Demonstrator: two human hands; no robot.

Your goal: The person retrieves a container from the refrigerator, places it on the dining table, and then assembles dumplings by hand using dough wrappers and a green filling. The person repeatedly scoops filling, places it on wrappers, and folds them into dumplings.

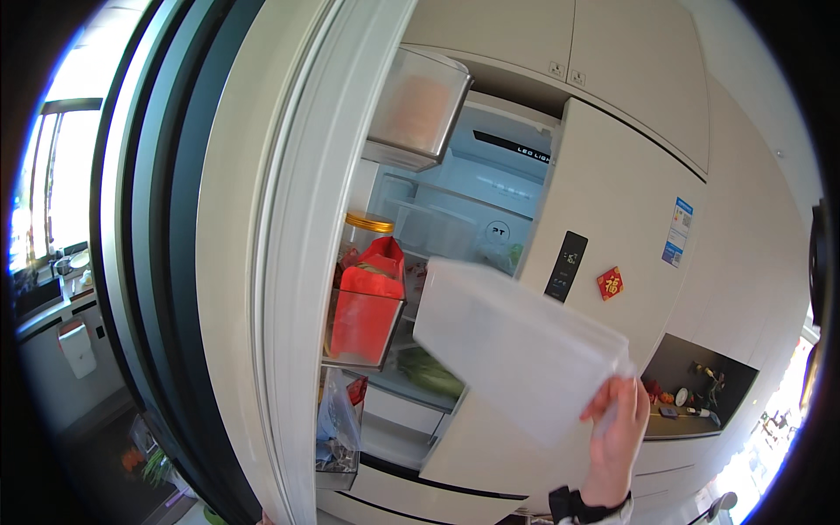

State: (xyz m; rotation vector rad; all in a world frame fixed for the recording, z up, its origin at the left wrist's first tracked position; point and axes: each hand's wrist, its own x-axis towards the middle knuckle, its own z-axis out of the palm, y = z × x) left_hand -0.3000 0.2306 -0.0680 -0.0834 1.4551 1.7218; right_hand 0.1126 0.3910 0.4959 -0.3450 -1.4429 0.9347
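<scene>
My right hand (617, 420) grips a translucent white plastic storage bin (518, 348) by its near end. The bin is raised in front of the refrigerator and covers part of its opening. Left of it, the refrigerator door (289, 262) stands open, with a red bag (371, 308) and a gold-lidded jar (369, 223) in its middle shelf. A sliver of skin, seemingly my left hand (265, 519), shows at the bottom beside the door edge; the rest is out of view. Inside the refrigerator, green leafy vegetables (426, 374) lie low, behind the bin.
A closed refrigerator door (610, 230) with a control panel (566, 266) and a red magnet (609, 283) stands to the right. Plastic bags (338, 410) fill the lower door shelf. A wall niche (695, 394) holds small items. Dark sliding-door frames (190, 262) border the left.
</scene>
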